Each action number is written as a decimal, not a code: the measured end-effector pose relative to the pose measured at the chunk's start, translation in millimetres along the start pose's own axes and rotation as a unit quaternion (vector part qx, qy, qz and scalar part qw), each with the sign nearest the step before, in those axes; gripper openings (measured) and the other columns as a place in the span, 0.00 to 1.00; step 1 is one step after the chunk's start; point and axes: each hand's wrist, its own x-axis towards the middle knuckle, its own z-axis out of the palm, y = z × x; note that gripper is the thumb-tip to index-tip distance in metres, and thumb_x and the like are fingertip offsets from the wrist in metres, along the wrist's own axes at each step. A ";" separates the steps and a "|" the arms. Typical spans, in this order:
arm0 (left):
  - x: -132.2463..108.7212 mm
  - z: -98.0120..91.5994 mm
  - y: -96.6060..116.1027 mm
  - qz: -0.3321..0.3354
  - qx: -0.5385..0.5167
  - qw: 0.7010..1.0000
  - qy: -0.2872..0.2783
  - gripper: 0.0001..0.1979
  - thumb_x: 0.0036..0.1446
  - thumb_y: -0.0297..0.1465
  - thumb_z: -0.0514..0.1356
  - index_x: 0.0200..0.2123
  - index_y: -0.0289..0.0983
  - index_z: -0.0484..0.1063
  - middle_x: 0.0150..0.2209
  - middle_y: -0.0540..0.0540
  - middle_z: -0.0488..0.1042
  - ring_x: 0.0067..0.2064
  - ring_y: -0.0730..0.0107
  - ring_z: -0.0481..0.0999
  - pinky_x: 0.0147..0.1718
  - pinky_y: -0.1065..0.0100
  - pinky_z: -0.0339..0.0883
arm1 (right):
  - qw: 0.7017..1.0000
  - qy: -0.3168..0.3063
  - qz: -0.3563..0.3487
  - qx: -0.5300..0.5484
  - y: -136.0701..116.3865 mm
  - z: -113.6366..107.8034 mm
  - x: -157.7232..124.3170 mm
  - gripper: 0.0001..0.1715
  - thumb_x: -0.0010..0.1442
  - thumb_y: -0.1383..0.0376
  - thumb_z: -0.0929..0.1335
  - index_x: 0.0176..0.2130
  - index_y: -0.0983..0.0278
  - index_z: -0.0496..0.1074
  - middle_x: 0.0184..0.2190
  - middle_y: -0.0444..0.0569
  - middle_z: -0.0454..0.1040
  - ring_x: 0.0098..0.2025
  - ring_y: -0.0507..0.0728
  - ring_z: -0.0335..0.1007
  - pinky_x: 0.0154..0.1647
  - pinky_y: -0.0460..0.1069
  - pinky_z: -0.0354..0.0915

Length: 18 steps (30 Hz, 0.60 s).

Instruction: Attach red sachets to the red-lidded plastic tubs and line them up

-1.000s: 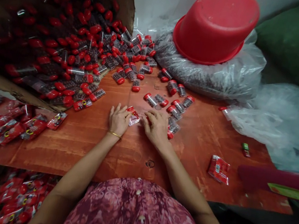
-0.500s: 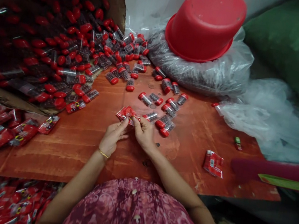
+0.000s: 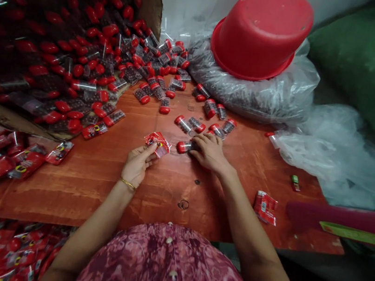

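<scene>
My left hand (image 3: 135, 164) pinches a small red printed plastic packet (image 3: 159, 144) between thumb and fingers, above the table. To its right, my right hand (image 3: 211, 153) curls palm-down over small clear bottles with red caps and dark beads inside; the fingers hide most of what lies under them. One such bottle (image 3: 183, 147) pokes out to the left of the fingertips, lying on its side. Just beyond the hand lie several more, among them a bottle (image 3: 183, 124) with its cap to the left.
A large heap of red-capped bottles (image 3: 105, 53) spills from a cardboard box (image 3: 154, 8) at left. Filled red packets (image 3: 29, 161) lie at the left edge. A red tub (image 3: 263, 34) sits upside down on a plastic sack (image 3: 250, 98). Another packet (image 3: 265, 207) lies at right.
My right hand has let go of the packet and moved right, onto the bottles. My left hand keeps the packet and has shifted slightly left.
</scene>
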 end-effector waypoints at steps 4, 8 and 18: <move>0.3 2.2 -0.1 -0.025 -0.012 1.000 -0.013 0.12 0.38 0.33 0.69 0.27 0.35 0.72 0.23 0.51 0.76 0.23 0.77 0.73 0.24 0.75 0.63 | 0.999 0.007 -0.004 0.051 -3.6 6.2 -3.5 0.15 0.50 0.60 0.71 0.37 0.65 0.70 0.35 0.51 0.73 0.41 0.60 0.64 0.50 0.57 0.55; 0.8 0.3 -1.0 -0.028 -0.006 0.999 -0.022 0.12 0.40 0.34 0.68 0.28 0.35 0.72 0.24 0.50 0.76 0.25 0.75 0.74 0.25 0.74 0.64 | 0.958 0.052 0.014 0.282 -25.5 4.0 -28.9 0.15 0.55 0.60 0.67 0.43 0.64 0.69 0.29 0.45 0.71 0.31 0.54 0.65 0.38 0.51 0.62; -4.4 6.7 -5.8 -0.025 -0.025 0.999 -0.024 0.13 0.36 0.34 0.69 0.24 0.35 0.71 0.22 0.52 0.75 0.22 0.77 0.72 0.24 0.74 0.64 | 0.796 0.096 0.118 0.586 -70.6 12.1 -55.6 0.17 0.53 0.58 0.68 0.42 0.61 0.67 0.23 0.41 0.66 0.21 0.49 0.60 0.21 0.45 0.60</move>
